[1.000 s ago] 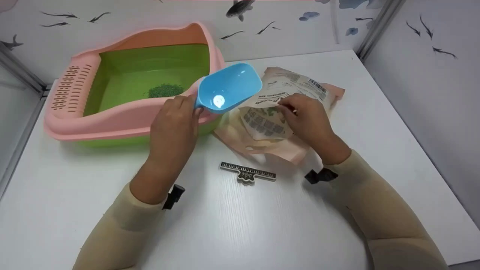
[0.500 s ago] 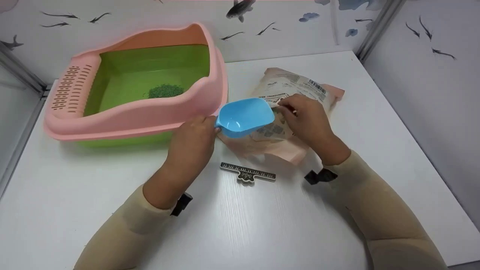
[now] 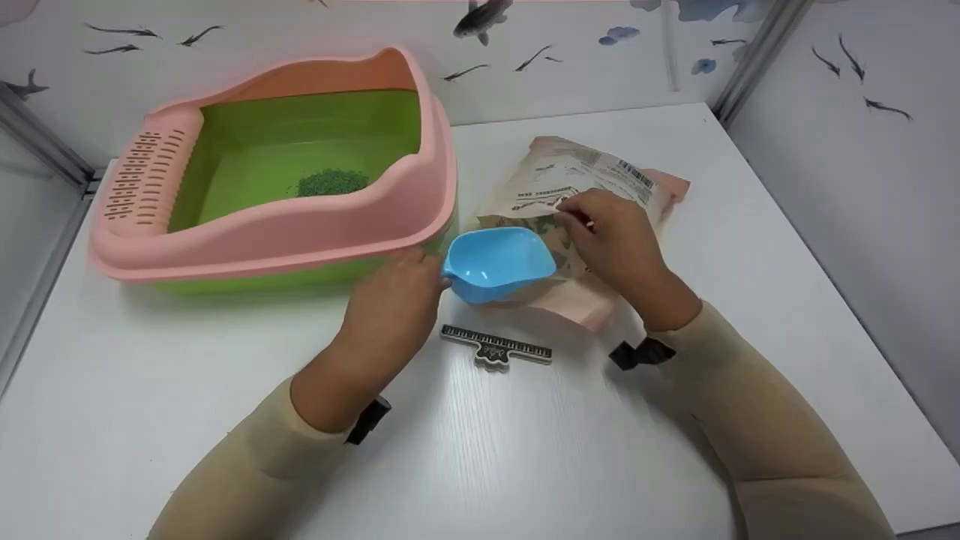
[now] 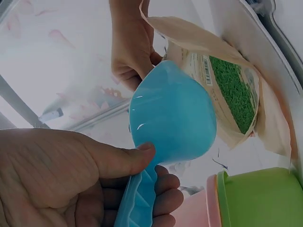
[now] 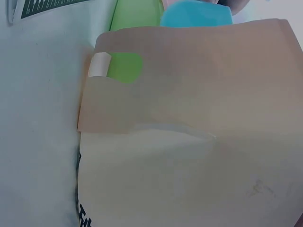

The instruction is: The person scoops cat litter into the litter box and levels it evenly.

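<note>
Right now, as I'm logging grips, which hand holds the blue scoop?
The left hand, nearer the pink-rimmed box: it grips the blue scoop by the handle, whereas the right hand pinches the bag at its edge.

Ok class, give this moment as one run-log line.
left hand: grips blue scoop; right hand: pinches bag; tray: green granules inside; clip: on table

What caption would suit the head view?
The left hand holds a blue scoop while the right hand pinches an open bag beside a pink-and-green tray.
</note>
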Action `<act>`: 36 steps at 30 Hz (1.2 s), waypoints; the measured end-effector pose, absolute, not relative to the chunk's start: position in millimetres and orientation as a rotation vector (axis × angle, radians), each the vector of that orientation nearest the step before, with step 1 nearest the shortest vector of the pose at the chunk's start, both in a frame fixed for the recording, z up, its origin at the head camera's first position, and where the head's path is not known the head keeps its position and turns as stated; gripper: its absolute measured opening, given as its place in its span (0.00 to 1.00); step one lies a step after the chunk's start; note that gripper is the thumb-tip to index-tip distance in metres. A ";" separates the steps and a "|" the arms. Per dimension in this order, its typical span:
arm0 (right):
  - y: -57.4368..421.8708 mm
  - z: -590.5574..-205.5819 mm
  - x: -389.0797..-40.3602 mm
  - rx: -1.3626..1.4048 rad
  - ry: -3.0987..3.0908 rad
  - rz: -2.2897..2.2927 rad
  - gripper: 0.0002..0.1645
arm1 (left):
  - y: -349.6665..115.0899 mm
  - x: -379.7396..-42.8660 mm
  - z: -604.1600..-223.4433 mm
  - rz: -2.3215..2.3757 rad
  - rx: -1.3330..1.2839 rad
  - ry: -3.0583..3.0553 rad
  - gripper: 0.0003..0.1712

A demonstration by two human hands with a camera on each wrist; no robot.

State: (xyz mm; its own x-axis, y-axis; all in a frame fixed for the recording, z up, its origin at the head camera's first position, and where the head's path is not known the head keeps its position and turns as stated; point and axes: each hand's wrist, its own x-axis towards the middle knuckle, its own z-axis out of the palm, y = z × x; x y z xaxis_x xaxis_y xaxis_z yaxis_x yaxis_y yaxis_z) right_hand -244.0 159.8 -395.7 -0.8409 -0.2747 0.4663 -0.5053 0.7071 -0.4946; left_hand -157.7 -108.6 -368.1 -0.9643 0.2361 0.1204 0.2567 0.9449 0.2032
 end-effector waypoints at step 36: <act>157.4 -396.7 -243.0 0.635 -2.545 0.881 0.07 | -101.5 -186.4 -414.0 -0.200 -0.336 -3.073 0.14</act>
